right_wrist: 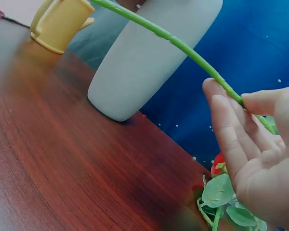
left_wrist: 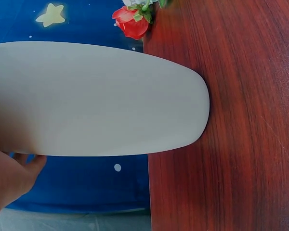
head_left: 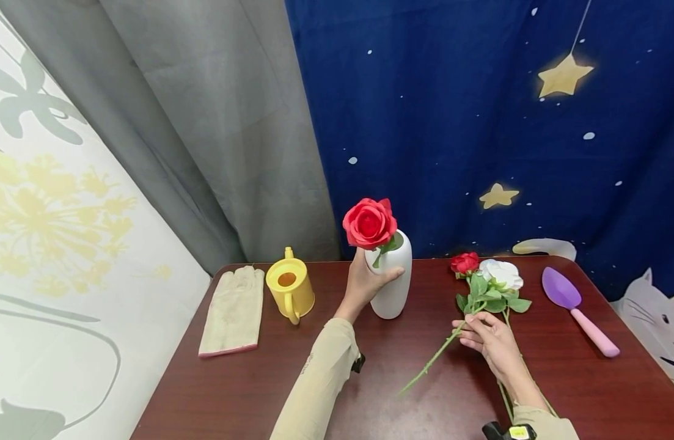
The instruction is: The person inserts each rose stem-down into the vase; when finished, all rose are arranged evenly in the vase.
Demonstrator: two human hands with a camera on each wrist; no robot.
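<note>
The right hand [head_left: 493, 342] is nearest. Its fingers [right_wrist: 231, 130] pinch the thin green stem [head_left: 432, 359] of a white artificial rose [head_left: 501, 274]. The stem slants down to the left over the dark red wooden counter [head_left: 260, 391]. Its upper end is hidden among green leaves, so I cannot tell surely which bloom it carries. A small red rosebud [head_left: 465, 263] lies touching the white rose.

Further back, the left hand [head_left: 364, 284] grasps the smooth white ceramic vase [head_left: 393, 284], which stands upright on the counter. A large red rose [head_left: 369, 222] sits in its mouth. In the left wrist view the vase top is cut off.

Behind, to the left, stand a yellow watering can [head_left: 289, 286] and a beige glove [head_left: 233, 310]. A purple scoop with pink handle [head_left: 578, 310] lies at the right.
</note>
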